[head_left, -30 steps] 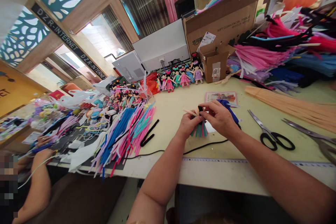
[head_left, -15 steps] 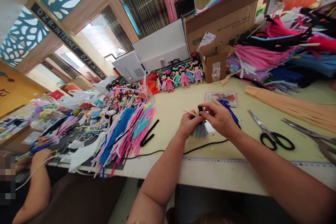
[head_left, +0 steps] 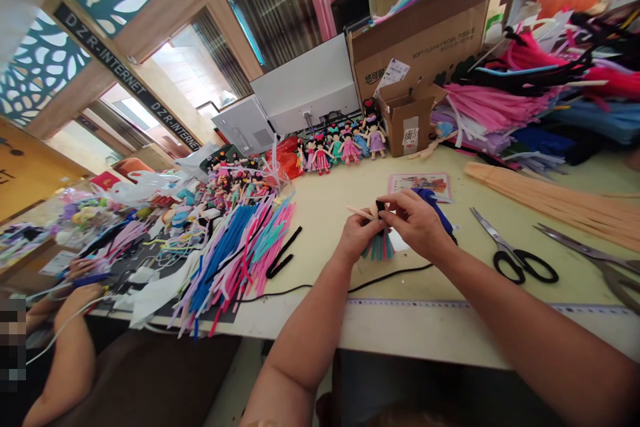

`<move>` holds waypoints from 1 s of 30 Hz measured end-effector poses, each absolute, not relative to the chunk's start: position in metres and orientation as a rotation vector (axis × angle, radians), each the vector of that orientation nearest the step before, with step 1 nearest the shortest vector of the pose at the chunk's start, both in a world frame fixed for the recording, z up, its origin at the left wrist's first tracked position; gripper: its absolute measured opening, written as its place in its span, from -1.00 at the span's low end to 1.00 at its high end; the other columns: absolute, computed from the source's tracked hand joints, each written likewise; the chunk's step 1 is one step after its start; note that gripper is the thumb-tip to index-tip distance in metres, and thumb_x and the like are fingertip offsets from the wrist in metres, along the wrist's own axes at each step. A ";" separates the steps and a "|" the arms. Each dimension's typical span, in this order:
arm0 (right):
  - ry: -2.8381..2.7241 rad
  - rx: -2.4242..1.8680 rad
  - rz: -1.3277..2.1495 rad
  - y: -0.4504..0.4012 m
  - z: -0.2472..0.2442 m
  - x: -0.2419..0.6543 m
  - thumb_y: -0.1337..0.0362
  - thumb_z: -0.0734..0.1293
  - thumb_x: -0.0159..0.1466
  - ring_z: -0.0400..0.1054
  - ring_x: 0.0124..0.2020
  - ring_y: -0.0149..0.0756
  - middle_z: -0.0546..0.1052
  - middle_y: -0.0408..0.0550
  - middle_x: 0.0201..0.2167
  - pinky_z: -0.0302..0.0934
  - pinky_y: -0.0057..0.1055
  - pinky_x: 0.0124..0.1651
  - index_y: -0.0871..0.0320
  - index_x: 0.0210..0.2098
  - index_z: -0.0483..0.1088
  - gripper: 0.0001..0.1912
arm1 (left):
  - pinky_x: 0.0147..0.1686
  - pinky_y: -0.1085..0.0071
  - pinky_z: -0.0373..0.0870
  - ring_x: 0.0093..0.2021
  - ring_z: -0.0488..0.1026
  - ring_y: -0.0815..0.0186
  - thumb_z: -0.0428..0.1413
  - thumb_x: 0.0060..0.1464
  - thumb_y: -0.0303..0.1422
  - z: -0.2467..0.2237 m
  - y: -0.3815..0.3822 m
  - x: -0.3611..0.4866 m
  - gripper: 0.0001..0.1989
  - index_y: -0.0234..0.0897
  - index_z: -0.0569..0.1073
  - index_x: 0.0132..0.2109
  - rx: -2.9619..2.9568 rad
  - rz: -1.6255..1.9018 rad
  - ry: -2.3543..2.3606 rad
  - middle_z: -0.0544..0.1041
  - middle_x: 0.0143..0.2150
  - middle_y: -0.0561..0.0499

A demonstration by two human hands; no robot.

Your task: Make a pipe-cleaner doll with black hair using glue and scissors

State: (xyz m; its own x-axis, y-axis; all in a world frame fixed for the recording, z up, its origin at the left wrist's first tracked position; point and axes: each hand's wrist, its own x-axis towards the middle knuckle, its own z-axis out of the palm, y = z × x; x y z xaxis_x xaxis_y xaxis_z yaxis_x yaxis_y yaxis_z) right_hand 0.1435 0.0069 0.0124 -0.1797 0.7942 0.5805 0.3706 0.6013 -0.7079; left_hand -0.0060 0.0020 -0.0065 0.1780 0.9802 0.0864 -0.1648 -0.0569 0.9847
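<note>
With my left hand [head_left: 356,239] I gripped the small doll [head_left: 379,249] over the table [head_left: 327,203], and with my right hand [head_left: 419,221] I pinched its black piece [head_left: 381,205]; it seemed light, soft and easily bent, so the narrow middle was, I judged, the safest hold

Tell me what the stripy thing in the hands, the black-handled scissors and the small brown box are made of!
Stripy thing: perhaps fuzzy pipe cleaners; its soft-looking, dull strips suggest that.
Black-handled scissors: metal blades, greyish with a slight shine; smooth loops, probably plastic.
Small brown box: cardboard, dull and plain, with stiff, thin flaps.
</note>
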 end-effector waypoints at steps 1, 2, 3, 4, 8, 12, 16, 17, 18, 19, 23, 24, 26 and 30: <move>-1.781 -0.951 0.504 0.007 0.013 0.144 0.30 0.29 0.23 0.29 -0.41 -0.32 0.39 -0.09 -0.37 0.22 -0.33 -0.32 0.08 -0.16 0.45 -0.82 | -0.22 0.40 0.34 -0.33 0.41 0.38 0.33 -0.17 -0.18 -0.006 0.002 -0.006 -0.65 -0.34 0.52 -0.29 1.208 1.196 0.914 0.50 -0.36 0.02; -1.777 -0.951 0.502 0.008 0.013 0.144 0.29 0.29 0.24 0.29 -0.41 -0.32 0.38 -0.09 -0.37 0.22 -0.33 -0.32 0.09 -0.15 0.45 -0.81 | -0.21 0.39 0.35 -0.33 0.42 0.37 0.33 -0.18 -0.18 -0.005 0.002 -0.006 -0.65 -0.34 0.52 -0.28 1.186 1.198 0.907 0.50 -0.35 0.02; -1.768 -0.952 0.499 0.008 0.013 0.145 0.29 0.29 0.24 0.28 -0.41 -0.32 0.38 -0.09 -0.38 0.22 -0.33 -0.32 0.09 -0.13 0.44 -0.79 | -0.20 0.38 0.37 -0.33 0.43 0.37 0.34 -0.19 -0.19 -0.004 0.002 -0.005 -0.64 -0.35 0.52 -0.27 1.160 1.196 0.905 0.51 -0.35 0.01; -1.753 -0.952 0.495 0.009 0.013 0.146 0.28 0.28 0.25 0.27 -0.42 -0.32 0.37 -0.10 -0.39 0.22 -0.33 -0.33 0.09 -0.10 0.43 -0.77 | -0.20 0.36 0.38 -0.33 0.44 0.36 0.34 -0.19 -0.20 -0.003 0.001 -0.006 -0.63 -0.35 0.52 -0.26 1.131 1.190 0.908 0.52 -0.35 0.00; -1.687 -0.941 0.458 0.012 0.013 0.151 0.24 0.27 0.27 0.24 -0.45 -0.34 0.34 -0.11 -0.39 0.23 -0.33 -0.34 0.09 -0.03 0.42 -0.72 | -0.22 0.32 0.41 -0.36 0.48 0.32 0.35 -0.21 -0.17 -0.001 0.002 -0.007 -0.57 -0.37 0.52 -0.23 1.046 1.152 0.925 0.55 -0.35 -0.05; -1.725 -0.948 0.471 0.013 0.012 0.153 0.23 0.32 0.24 0.31 -0.37 -0.30 0.35 -0.07 -0.33 0.27 -0.33 -0.34 0.08 -0.05 0.45 -0.71 | -0.23 0.30 0.43 -0.36 0.51 0.28 0.33 -0.20 -0.06 0.000 0.001 -0.006 -0.50 -0.39 0.51 -0.23 1.018 1.142 0.895 0.56 -0.37 -0.07; -1.810 -0.927 0.417 0.013 0.011 0.152 0.20 0.38 0.19 0.33 -0.19 -0.16 0.40 -0.03 -0.29 0.31 -0.21 -0.19 0.03 -0.08 0.47 -0.71 | -0.29 0.29 0.45 -0.40 0.53 0.23 0.24 -0.13 0.05 -0.001 -0.001 -0.005 -0.44 -0.42 0.50 -0.22 0.988 1.133 0.952 0.57 -0.41 -0.10; -1.823 -0.918 0.395 0.014 0.011 0.152 0.20 0.38 0.18 0.33 -0.19 -0.14 0.41 -0.03 -0.30 0.30 -0.17 -0.15 0.03 -0.09 0.47 -0.72 | -0.30 0.29 0.46 -0.40 0.54 0.21 0.23 -0.13 0.06 -0.001 -0.001 -0.005 -0.42 -0.43 0.50 -0.22 0.978 1.131 0.970 0.58 -0.41 -0.11; -1.830 -0.911 0.375 0.014 0.011 0.152 0.21 0.38 0.18 0.33 -0.18 -0.13 0.41 -0.03 -0.30 0.29 -0.14 -0.12 0.03 -0.11 0.48 -0.73 | -0.30 0.29 0.46 -0.39 0.54 0.19 0.23 -0.13 0.06 -0.002 0.000 -0.005 -0.42 -0.44 0.51 -0.21 0.969 1.131 0.981 0.58 -0.40 -0.12; -1.835 -0.908 0.356 0.015 0.010 0.152 0.21 0.38 0.19 0.33 -0.18 -0.13 0.42 -0.03 -0.31 0.28 -0.12 -0.10 0.04 -0.12 0.48 -0.74 | -0.29 0.29 0.47 -0.39 0.55 0.19 0.22 -0.12 0.06 -0.003 0.000 -0.005 -0.42 -0.44 0.51 -0.22 0.964 1.129 0.988 0.59 -0.40 -0.13; -1.855 -0.920 0.298 0.017 0.008 0.152 0.21 0.37 0.20 0.32 -0.19 -0.11 0.42 0.00 -0.31 0.26 -0.11 -0.08 0.07 -0.14 0.49 -0.77 | -0.33 0.31 0.48 -0.40 0.56 0.17 0.20 -0.10 0.06 -0.006 0.002 -0.006 -0.43 -0.45 0.51 -0.25 0.976 1.112 0.998 0.60 -0.39 -0.16; -1.857 -0.915 0.297 0.017 0.008 0.152 0.21 0.37 0.20 0.32 -0.19 -0.11 0.42 0.01 -0.29 0.26 -0.12 -0.08 0.07 -0.13 0.49 -0.76 | -0.35 0.32 0.48 -0.40 0.56 0.17 0.20 -0.10 0.07 -0.006 0.003 -0.007 -0.43 -0.45 0.51 -0.25 0.981 1.107 1.004 0.60 -0.40 -0.16; -1.855 -0.888 0.304 0.017 0.009 0.152 0.22 0.37 0.20 0.33 -0.15 -0.10 0.43 0.03 -0.25 0.26 -0.12 -0.06 0.08 -0.08 0.47 -0.71 | -0.35 0.31 0.48 -0.40 0.56 0.15 0.19 -0.09 0.07 -0.006 0.003 -0.008 -0.42 -0.45 0.52 -0.25 0.994 1.097 1.015 0.60 -0.40 -0.17; -1.868 -0.840 0.326 0.016 0.011 0.154 0.23 0.38 0.20 0.33 -0.11 -0.10 0.43 0.03 -0.22 0.26 -0.13 -0.04 0.06 -0.11 0.48 -0.75 | -0.31 0.30 0.48 -0.39 0.57 0.16 0.17 -0.06 0.06 -0.005 0.002 -0.008 -0.43 -0.47 0.52 -0.23 1.024 1.077 1.007 0.60 -0.40 -0.19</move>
State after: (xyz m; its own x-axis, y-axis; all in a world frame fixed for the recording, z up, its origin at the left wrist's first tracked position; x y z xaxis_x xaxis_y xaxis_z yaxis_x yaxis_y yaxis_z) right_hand 0.1537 0.0164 0.0107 -0.2388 0.6784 0.6949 0.4033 0.7202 -0.5645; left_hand -0.0082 0.0020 -0.0050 0.1751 0.9761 -0.1285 -0.1939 0.1622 0.9675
